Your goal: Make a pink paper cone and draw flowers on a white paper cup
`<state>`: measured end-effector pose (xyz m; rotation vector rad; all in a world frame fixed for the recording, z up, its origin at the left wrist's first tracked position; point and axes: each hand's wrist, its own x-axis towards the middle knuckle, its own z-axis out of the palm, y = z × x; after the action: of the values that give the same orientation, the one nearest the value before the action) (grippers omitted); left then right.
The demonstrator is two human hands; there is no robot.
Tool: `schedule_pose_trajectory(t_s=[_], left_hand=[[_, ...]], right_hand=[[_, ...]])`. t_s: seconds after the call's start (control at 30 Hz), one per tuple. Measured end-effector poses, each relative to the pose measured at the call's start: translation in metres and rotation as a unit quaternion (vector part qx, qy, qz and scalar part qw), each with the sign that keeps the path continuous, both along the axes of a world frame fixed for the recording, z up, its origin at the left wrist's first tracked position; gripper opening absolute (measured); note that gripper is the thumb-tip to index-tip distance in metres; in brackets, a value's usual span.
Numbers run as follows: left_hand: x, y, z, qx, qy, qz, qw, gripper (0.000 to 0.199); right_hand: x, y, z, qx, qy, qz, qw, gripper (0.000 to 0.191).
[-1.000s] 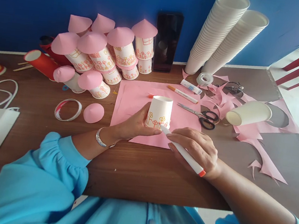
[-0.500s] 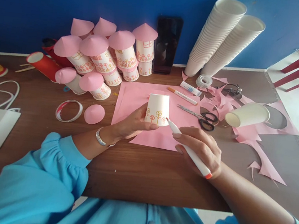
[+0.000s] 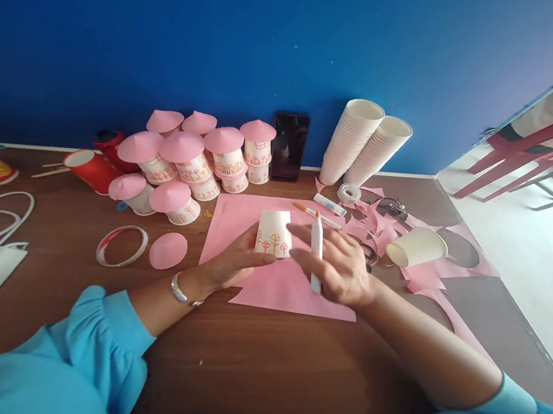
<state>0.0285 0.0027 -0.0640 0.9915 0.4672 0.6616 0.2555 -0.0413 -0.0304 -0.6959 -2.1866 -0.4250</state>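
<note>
My left hand [image 3: 236, 256] grips a white paper cup [image 3: 274, 224], turned upside down, with red and yellow flowers drawn along its lower part. Just to the right of the cup, my right hand [image 3: 337, 268] holds a white marker [image 3: 317, 245] between thumb and fingers, its orange-red end pointing up. The right fingers reach close to the cup; whether they touch it I cannot tell. Beneath both hands lies a pink paper sheet [image 3: 296, 297]. Scissors [image 3: 369, 253] are mostly hidden behind the right hand, and an orange-and-white marker [image 3: 306, 209] rests behind it.
Decorated cups with pink cone roofs [image 3: 183, 148] crowd the back left. A phone [image 3: 288, 147] and stacked paper cups [image 3: 352, 142] lean on the wall. Pink scraps [image 3: 379, 226] and a lying cup [image 3: 417, 246] are at right, a tape roll [image 3: 122, 246] at left.
My right hand has turned the marker from slanting at the cup to upright, its coloured end up and off the cup. The camera view has tilted up; the left hand still holds the cup.
</note>
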Motion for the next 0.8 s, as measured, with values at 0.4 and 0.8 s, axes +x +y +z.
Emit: schedule_pose_trajectory(t_s=[0.4, 0.8], left_hand=[[-0.002, 0.0, -0.008, 0.001, -0.007, 0.036, 0.999, 0.059], [-0.003, 0.003, -0.014, 0.014, 0.021, 0.025, 0.999, 0.069]], right_hand=[[0.031, 0.145, -0.011, -0.047, -0.205, -0.177, 0.961, 0.027], [0.003, 0.142, -0.036, -0.112, -0.149, -0.227, 0.956, 0.03]])
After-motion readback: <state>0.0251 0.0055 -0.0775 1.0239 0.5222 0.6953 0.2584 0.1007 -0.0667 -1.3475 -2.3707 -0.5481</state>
